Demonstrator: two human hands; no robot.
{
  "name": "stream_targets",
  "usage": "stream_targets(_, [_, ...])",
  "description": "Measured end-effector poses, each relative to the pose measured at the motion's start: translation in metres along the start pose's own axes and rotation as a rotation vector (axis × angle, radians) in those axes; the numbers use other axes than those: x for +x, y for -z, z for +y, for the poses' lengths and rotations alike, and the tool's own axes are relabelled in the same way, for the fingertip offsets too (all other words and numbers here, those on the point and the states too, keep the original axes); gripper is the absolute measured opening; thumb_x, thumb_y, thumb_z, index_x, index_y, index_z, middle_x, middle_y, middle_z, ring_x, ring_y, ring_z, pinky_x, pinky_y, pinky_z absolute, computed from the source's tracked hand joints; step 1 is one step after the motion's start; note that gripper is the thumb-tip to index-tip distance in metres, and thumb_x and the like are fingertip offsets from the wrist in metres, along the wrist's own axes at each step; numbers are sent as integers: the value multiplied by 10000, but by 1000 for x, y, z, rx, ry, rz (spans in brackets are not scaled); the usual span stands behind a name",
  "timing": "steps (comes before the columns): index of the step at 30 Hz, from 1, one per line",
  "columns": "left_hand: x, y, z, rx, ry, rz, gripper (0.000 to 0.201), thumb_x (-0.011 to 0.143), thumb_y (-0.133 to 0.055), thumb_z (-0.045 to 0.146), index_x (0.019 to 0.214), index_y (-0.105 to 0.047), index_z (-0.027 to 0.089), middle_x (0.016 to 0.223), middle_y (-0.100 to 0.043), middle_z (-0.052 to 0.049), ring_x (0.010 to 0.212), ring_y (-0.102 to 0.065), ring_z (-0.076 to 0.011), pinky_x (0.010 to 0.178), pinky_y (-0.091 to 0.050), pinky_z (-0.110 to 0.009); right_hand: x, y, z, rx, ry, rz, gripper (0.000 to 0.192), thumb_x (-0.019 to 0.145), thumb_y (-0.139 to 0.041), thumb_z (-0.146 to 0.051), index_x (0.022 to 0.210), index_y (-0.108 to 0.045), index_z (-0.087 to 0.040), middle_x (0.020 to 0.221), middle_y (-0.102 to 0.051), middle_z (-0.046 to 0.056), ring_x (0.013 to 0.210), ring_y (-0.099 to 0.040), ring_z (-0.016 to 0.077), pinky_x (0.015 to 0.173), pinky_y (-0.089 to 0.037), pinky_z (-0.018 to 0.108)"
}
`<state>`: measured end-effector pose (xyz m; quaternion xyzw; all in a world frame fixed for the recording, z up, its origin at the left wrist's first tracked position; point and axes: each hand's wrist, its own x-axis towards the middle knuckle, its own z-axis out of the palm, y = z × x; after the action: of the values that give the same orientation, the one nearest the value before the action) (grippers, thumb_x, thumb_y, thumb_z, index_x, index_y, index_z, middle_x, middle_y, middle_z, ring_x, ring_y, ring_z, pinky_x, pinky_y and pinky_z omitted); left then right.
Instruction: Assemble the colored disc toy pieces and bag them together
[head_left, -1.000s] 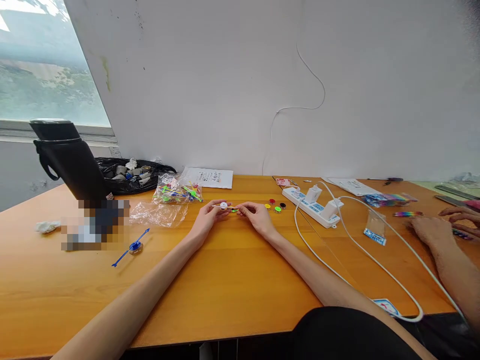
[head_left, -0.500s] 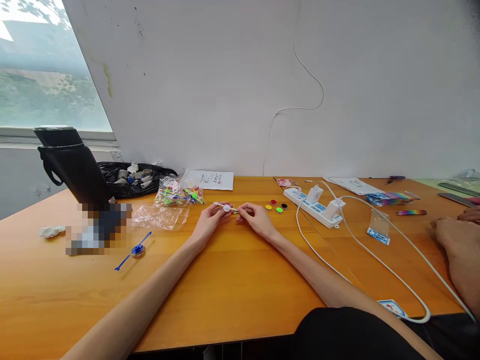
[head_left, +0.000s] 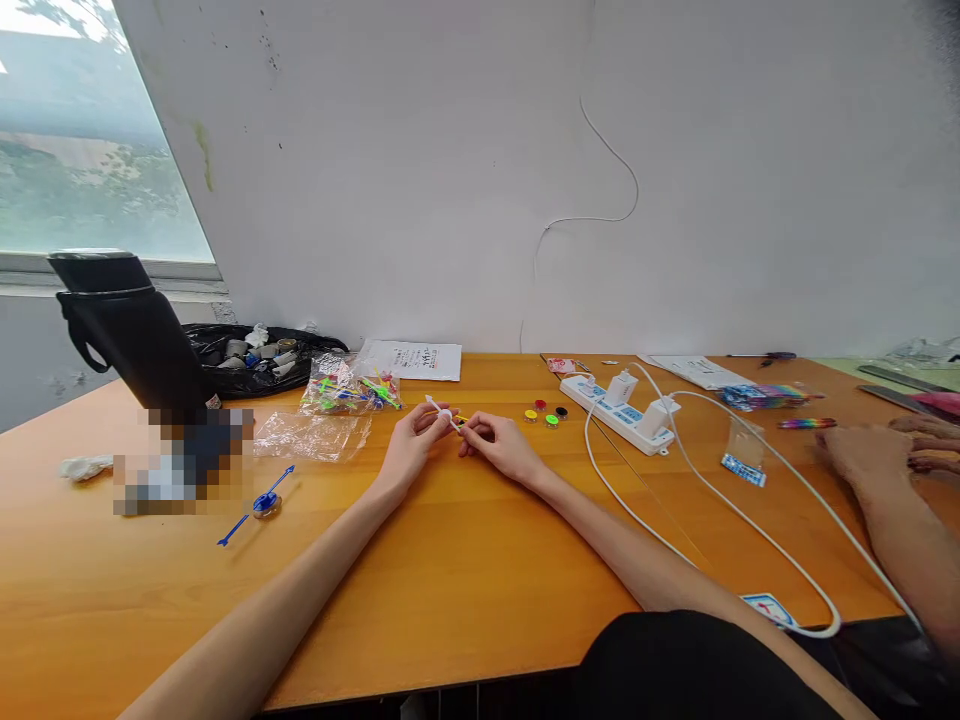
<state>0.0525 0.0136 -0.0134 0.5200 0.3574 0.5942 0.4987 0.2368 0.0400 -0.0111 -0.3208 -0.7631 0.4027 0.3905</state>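
fingers of both hands pinch a small white stick piece (head_left: 442, 413) together.

4 coloured discs (head_left: 545, 412), 2 chargers (head_left: 637, 398)

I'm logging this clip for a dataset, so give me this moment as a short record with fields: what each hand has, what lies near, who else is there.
left hand: left hand pinches a white disc on a thin stick
right hand: right hand grips the same stick at its other end
surface: orange table
near the hands: small coloured discs; clear bag of coloured sticks
left side: blue spinner, black flask
right side: white power strip with chargers plugged in
other person: another person's hand rests at the table's right end
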Motion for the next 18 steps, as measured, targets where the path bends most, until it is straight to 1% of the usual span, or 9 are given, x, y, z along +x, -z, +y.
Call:
stream_targets(4, [0,1,0,1,-5,5,394,813,-745,432,1078,-666,151,1232,-711,-150,1205,-644,-287,1075,-473,-438,-1,-2,-1,-30,4,-43,357,938,-567,-533,899,-640,-185,801,-744,60,748,-685,186,752,-529,308])
stream_targets(11, [0,0,4,44,-6,5,406,800,-753,443,1072,-685,149,1219,-717,-148,1168,-662,-291,1059,-474,-429,-2,-2,-2,-75,0,-43,369,932,-568,-545,902,-654,-187,801,-743,50,750,-687,186,758,-515,305])
stream_targets(15, [-1,2,3,68,-34,-5,391,825,-724,446,1084,-676,157,1207,-721,-146,1140,-673,-278,1051,-471,-424,-2,-2,-3,-70,13,-53,361,940,-560,-540,896,-647,-192,792,-733,40,746,-676,181,757,-509,299])
stream_targets(18, [-1,4,9,106,-55,-9,366,825,-719,446,1061,-658,174,1159,-739,-132,1100,-686,-263,1039,-470,-416,-1,-2,-3,-32,15,-53,379,942,-547,-561,904,-648,-198,776,-725,35,737,-667,177,751,-513,294])
